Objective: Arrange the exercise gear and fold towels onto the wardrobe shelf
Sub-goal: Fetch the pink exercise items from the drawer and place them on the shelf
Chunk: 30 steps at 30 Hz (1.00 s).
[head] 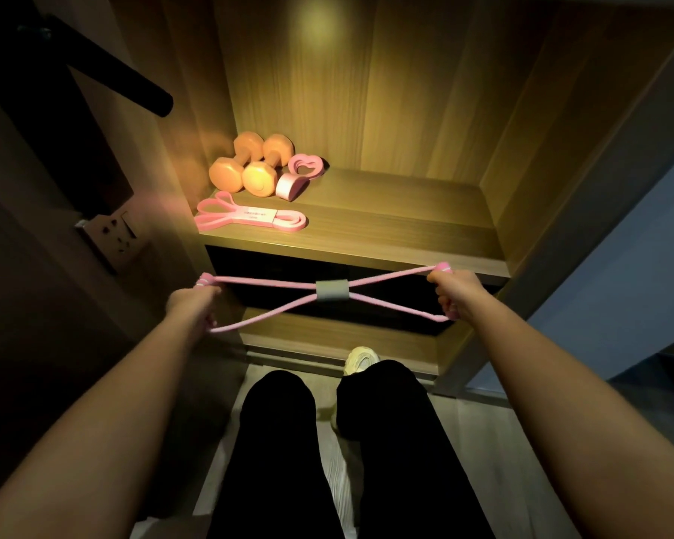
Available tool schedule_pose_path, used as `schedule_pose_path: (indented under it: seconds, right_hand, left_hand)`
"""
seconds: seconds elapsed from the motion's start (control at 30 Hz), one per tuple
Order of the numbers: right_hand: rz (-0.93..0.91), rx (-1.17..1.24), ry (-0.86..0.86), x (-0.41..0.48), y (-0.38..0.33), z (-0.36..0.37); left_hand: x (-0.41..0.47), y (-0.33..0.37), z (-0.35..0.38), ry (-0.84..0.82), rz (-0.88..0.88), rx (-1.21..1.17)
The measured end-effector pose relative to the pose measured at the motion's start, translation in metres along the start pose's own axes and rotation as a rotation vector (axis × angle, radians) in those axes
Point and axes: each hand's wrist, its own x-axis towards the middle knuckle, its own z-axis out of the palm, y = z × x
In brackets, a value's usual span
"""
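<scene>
The pink figure-8 band (273, 283) is held in the air in front of the wardrobe, just below and in front of the lit shelf (386, 212), pulled out wide so its 2 loops cross at a grey sleeve (332, 290). The left hand (189, 301) has its fingers curled tight round the left loop end, and the right hand (450, 291) grips the right end the same way. Neither hand has a finger free. The band is probably light, soft and springy. Under this tension it would snap back if 1 end slipped, so it is best to ease the pull first, then gather both loops at the sleeve and lay it flat. On the shelf, 2 orange dumbbells (246, 165) lie side by side at the back left, touching a pink heart-shaped piece (306, 165) and a pink roll (292, 184). A flat pink band (250, 217) lies near the front edge. The bare boards to the right look the natural spot. A pale ribbed cloth (341, 484) on the floor between the legs may be a towel, but the light there is too dim to be sure.
</scene>
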Motion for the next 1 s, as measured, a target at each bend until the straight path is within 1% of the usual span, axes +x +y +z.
schedule_pose_path:
  seconds: [0.1,0.17,0.23,0.3,0.37,0.47,0.57,0.73,0.8,0.9,1.0]
  right_hand:
    - [0.033,-0.019,0.056,0.008,0.005,-0.024]
    - [0.060,0.015,0.067,0.012,0.006,-0.038]
    - [0.071,0.047,0.092,0.013,0.005,-0.050]
    - [0.068,0.052,0.119,0.013,0.004,-0.059]
    - [0.077,0.047,0.063,0.008,0.002,-0.053]
    - [0.065,0.051,-0.041,-0.005,-0.008,-0.026]
    - [0.033,0.082,-0.089,-0.020,-0.019,-0.003]
    - [0.066,0.265,-0.227,-0.041,-0.020,0.027]
    - [0.062,0.293,-0.281,-0.049,-0.019,0.043]
    - [0.078,0.308,-0.376,-0.059,-0.016,0.064]
    - [0.104,0.313,-0.417,-0.063,-0.010,0.081]
  left_hand:
    - [0.000,0.007,-0.014,0.003,-0.110,-0.197]
    - [0.002,0.012,-0.023,0.001,-0.153,-0.279]
    - [0.005,0.018,-0.031,0.011,-0.175,-0.301]
    - [0.006,0.023,-0.035,0.015,-0.173,-0.274]
    - [0.002,0.023,-0.029,0.018,-0.148,-0.242]
    - [-0.010,0.019,-0.009,-0.006,-0.077,-0.165]
    - [-0.024,0.021,0.007,-0.096,-0.030,-0.077]
    - [-0.054,0.025,0.032,-0.265,0.049,-0.094]
    - [-0.066,0.023,0.044,-0.333,0.051,-0.133]
    - [-0.079,0.019,0.058,-0.441,0.005,-0.154]
    - [-0.089,0.013,0.069,-0.515,-0.052,-0.222]
